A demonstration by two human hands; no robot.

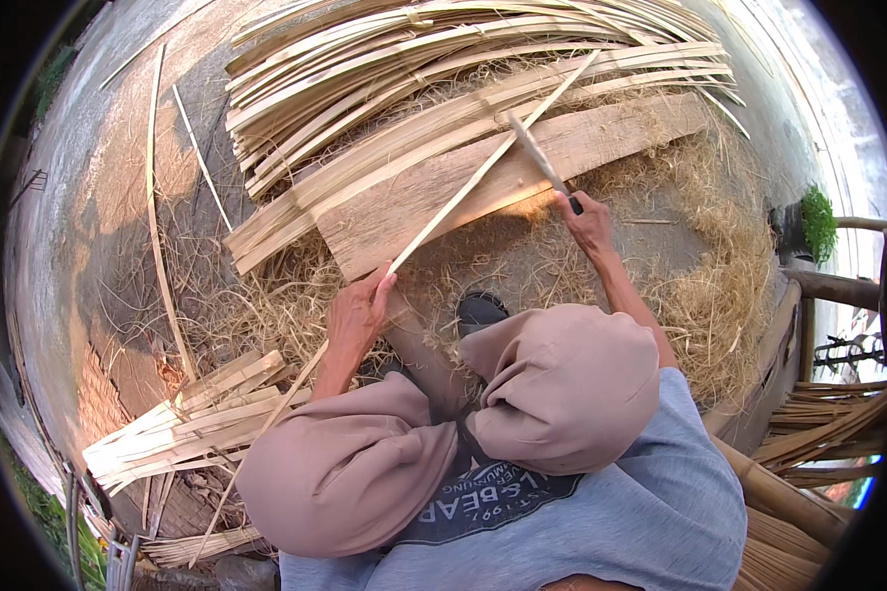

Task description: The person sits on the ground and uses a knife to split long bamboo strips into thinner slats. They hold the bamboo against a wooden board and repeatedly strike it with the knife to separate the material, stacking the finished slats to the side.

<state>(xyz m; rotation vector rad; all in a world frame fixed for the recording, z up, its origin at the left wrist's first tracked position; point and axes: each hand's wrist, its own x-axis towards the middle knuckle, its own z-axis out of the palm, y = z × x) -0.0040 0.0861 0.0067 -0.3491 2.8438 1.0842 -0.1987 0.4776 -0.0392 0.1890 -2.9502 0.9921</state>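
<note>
My left hand (357, 311) is closed round a long, thin bamboo strip (460, 194), thumb laid along it. The strip runs from beside my left thigh up across a wide wooden board (404, 212) to the bamboo pile beyond. In my right hand (588, 223) is the dark handle of a knife (535, 150). Its blade points up and left over the board, with the tip close to the strip; whether they touch I cannot tell. My fingers cover most of the handle.
Many split bamboo strips (335, 103) are heaped beyond the board. A second bundle of slats (192, 419) lies at my lower left. Curly shavings (705, 266) cover the ground around me. Bamboo poles (833, 288) stand at the right, near a green plant (818, 225).
</note>
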